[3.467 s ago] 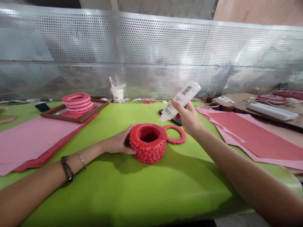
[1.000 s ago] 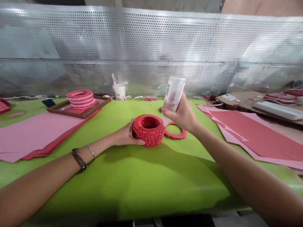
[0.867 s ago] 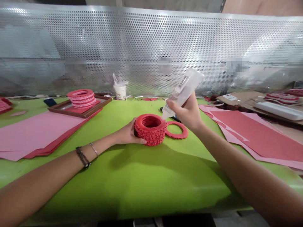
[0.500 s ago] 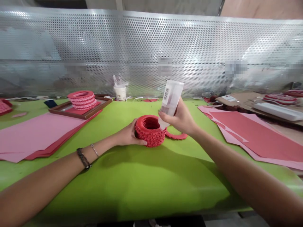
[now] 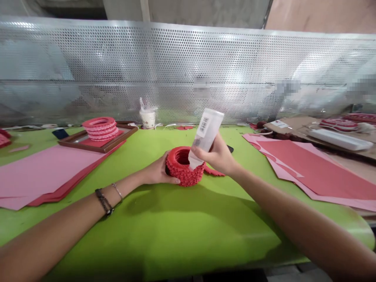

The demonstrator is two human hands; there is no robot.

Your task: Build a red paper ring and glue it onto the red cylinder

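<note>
My left hand point(image 5: 160, 169) is wrapped round the left side of a stack of red scalloped paper rings point(image 5: 188, 176), which rests on the green table. In my right hand point(image 5: 219, 154) is a white translucent squeeze bottle point(image 5: 209, 127) with a barcode label, tilted with its nozzle end down. The nozzle end is at the near right part of the stack's top rim; whether it touches I cannot tell. Just right of the stack lies a loose red paper ring point(image 5: 214, 171), partly hidden behind my right hand.
To the left, a wooden frame point(image 5: 96, 148) carries stacked pink and red rings point(image 5: 101, 129), beside pink paper sheets point(image 5: 38, 164). A paper cup point(image 5: 147, 118) stands before the perforated metal screen point(image 5: 176, 58). Red sheets point(image 5: 317, 166) and cardboard point(image 5: 293, 125) lie right.
The squeeze bottle, in my right hand, has moved left and toward me along the stack's top rim. My left hand still holds the stack. The whole view has shifted slightly.
</note>
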